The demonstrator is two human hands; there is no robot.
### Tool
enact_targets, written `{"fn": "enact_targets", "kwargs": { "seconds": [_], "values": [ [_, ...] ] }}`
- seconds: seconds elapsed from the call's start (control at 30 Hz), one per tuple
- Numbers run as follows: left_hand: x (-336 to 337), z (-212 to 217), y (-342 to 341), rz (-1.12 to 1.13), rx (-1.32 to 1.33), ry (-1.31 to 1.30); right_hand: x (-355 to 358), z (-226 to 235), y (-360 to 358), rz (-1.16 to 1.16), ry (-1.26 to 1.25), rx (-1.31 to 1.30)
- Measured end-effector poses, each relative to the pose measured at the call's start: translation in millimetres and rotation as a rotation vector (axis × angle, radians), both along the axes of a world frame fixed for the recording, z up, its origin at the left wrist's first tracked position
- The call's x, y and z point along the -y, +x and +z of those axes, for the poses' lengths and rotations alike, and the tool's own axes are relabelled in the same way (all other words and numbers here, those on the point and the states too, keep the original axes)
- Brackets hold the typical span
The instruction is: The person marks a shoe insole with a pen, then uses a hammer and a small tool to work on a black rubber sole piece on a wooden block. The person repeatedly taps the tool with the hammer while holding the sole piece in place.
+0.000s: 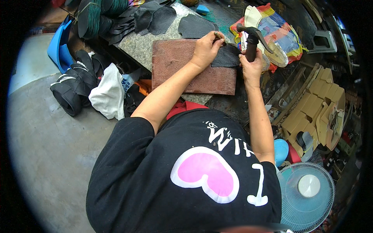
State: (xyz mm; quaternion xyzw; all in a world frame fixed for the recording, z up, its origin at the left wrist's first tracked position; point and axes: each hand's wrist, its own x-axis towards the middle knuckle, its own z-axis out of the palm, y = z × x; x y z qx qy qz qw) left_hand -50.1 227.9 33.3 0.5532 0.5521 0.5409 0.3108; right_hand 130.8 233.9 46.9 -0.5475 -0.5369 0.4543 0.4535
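On the right upper part of the brown board (213,80), a black leather piece (228,59) is lying flat, with its right end reaching to the board's edge. At its upper left, the left hand (208,49) is resting, the fingers are bending inward, and the thumb is standing close to the index finger; whether they are pinching the leather or some small thing, I cannot tell. The right hand (252,70) is holding the hammer (251,48) by its dark handle, the fingers wrapping around it, the head pointing away from the person. The thumb of this hand is being near the leather's right end, but the contact is not showing clearly. Under the board a speckled slab (134,46) is lying, and beyond it more dark leather cuts (197,26) are spreading. Behind the hammer, pale flat pieces (252,17) are lying on a colourful bag (285,32). At the person's left a white cloth (108,94) is hanging beside black rolls (68,95), while at the right a fan (307,198) is standing below some cardboard boxes (301,110).
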Motion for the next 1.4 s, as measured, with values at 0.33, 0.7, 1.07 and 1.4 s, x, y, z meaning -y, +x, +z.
{"fn": "enact_targets", "kwargs": {
  "seconds": [0.33, 0.7, 1.07, 1.4],
  "values": [
    [-0.5, -0.5, -0.7, 0.003, 0.148, -0.039, -3.4, -8.8, 0.3, -0.009, 0.005, 0.064],
    [0.5, 0.4, 0.9, 0.021, 0.023, 0.0, 21.0, 11.1, 26.3, 0.016, 0.007, 0.372],
    [2.1, 0.2, 2.6, 0.059, -0.24, 0.161, 35.0, 32.4, 23.2, 0.081, 0.104, 0.833],
    [-1.1, 0.4, 1.0, 0.016, 0.124, -0.062, 39.6, 40.8, 19.7, 0.091, 0.087, 0.935]
  ]
}}
